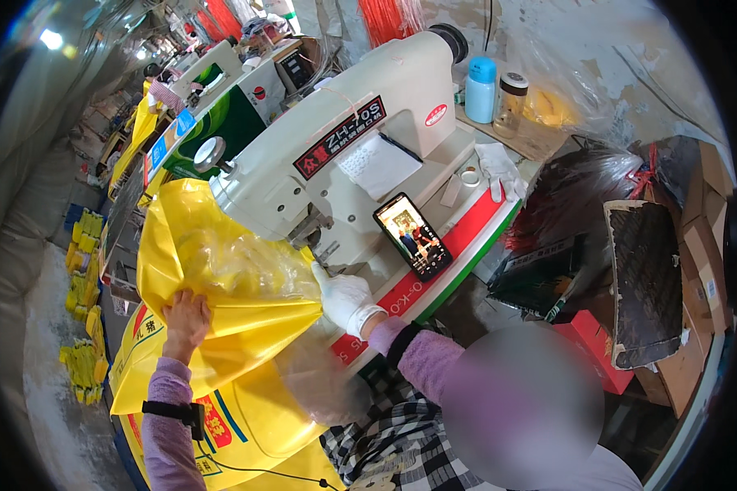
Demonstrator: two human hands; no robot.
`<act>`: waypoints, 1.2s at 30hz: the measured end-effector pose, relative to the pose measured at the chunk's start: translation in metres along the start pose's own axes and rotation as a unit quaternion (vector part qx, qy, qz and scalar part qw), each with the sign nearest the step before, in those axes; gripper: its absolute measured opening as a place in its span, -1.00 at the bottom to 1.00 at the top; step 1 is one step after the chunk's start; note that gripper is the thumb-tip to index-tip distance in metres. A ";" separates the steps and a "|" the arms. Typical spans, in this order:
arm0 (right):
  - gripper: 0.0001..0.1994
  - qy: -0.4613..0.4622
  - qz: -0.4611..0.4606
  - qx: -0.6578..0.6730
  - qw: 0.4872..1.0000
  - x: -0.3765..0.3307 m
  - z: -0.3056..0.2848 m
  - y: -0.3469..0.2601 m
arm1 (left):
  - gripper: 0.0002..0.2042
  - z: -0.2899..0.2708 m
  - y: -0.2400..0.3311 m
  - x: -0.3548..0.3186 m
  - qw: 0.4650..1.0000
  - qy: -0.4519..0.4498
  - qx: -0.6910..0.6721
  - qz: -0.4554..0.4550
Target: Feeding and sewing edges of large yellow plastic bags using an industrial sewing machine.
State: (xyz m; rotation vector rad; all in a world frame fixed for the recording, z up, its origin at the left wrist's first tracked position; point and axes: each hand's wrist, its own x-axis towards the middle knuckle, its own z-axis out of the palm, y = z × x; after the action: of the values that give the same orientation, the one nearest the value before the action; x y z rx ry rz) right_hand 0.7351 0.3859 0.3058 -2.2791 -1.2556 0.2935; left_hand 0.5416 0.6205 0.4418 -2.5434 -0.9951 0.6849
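Nearest the camera, a blurred patch covers part of the lower right, beside a black-and-white checked garment. Two lilac sleeves rise from the lower edge. The left hand, bare, lies palm-down with fingers spread on the lower fold of a yellow plastic bag; it presses rather than grips, and a black band with a cable circles that wrist. The right hand wears a white glove and rests at the bag's right edge, fingers curled loosely against the plastic just below the sewing head; whether it pinches the film cannot be told. The bag lies bunched on the machine table, its upper part tucked under the head of a cream industrial sewing machine, with more yellow printed sacks spilling below it. Just right of the gloved hand, a smartphone with a lit screen leans on the machine's base. Farther back stand a blue bottle and a glass jar close together. To the right are cardboard boxes and a red box; to the far left, another sewing station.
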 end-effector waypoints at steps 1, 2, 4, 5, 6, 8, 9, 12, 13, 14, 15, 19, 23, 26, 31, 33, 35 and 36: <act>-0.46 0.003 -0.004 -0.001 1.000 0.000 -0.001 0.000 | -0.55 0.009 -0.012 0.004 0.991 0.103 0.069 0.043; -0.46 0.006 -0.005 -0.006 1.000 -0.001 -0.002 0.001 | -0.51 0.020 -0.019 0.011 0.966 0.205 0.137 0.084; -0.46 0.012 -0.013 -0.015 1.000 -0.001 -0.001 0.001 | -0.47 0.032 -0.006 0.028 0.940 0.241 0.206 0.130; -0.47 0.009 -0.013 -0.005 1.000 -0.002 -0.001 -0.001 | -0.42 0.033 -0.003 0.034 0.905 0.272 0.275 0.178; -0.48 0.009 -0.006 0.004 1.000 -0.001 -0.002 0.001 | -0.42 0.026 0.007 0.041 0.902 0.281 0.275 0.178; -0.48 0.003 -0.009 -0.001 1.000 -0.002 -0.002 0.003 | -0.47 0.010 0.027 0.053 0.883 0.177 0.357 0.246; -0.49 -0.011 -0.009 -0.003 1.000 -0.003 -0.001 0.005 | -0.47 -0.007 0.036 0.061 0.880 0.186 0.359 0.250; -0.49 0.012 -0.032 -0.001 0.999 -0.003 0.002 -0.012 | -0.68 -0.021 -0.007 0.073 0.930 0.119 0.338 0.088; -0.49 0.017 -0.050 0.006 0.999 -0.001 0.005 -0.022 | -0.83 -0.014 -0.047 0.073 0.925 0.252 0.277 0.067; -0.49 0.015 -0.037 0.004 0.999 -0.001 0.007 -0.011 | -0.87 -0.041 -0.040 0.070 0.939 0.230 0.230 0.115; -0.49 0.022 -0.015 0.018 0.999 -0.002 0.009 0.005 | -0.87 -0.080 -0.028 0.058 0.947 0.205 0.182 0.168; -0.43 0.000 0.007 0.127 0.992 -0.005 -0.007 0.017 | -0.77 0.002 -0.024 -0.068 0.922 -0.061 -0.075 0.375; -0.38 -0.035 0.091 0.299 0.949 -0.015 -0.001 -0.006 | -0.86 -0.030 0.145 -0.233 0.787 -0.049 -0.056 0.612; -0.33 -0.005 0.039 0.484 0.874 -0.055 0.044 -0.015 | -0.81 -0.070 0.200 -0.196 0.701 -0.127 -0.148 0.686; -0.53 -0.149 0.118 0.817 0.545 -0.134 -0.017 -0.023 | -0.76 -0.110 0.196 -0.074 0.783 0.210 -0.279 0.515; -0.59 -0.251 0.196 0.812 0.490 -0.135 -0.035 -0.023 | -0.52 -0.096 0.176 -0.019 0.900 0.259 -0.165 0.308; -0.60 -0.224 0.115 0.741 0.623 -0.137 -0.023 -0.029 | -0.36 -0.061 0.137 -0.003 0.929 0.199 -0.192 0.246; -0.62 -0.182 0.034 0.650 0.737 -0.135 -0.017 -0.033 | -0.30 -0.033 0.126 -0.003 0.920 0.175 -0.226 0.267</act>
State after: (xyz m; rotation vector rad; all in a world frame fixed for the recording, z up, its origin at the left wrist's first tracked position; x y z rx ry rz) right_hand 0.6446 0.2823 0.3296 -1.0159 -0.6580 1.2334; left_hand 0.6262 0.5257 0.4127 -3.2318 -0.3554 0.0964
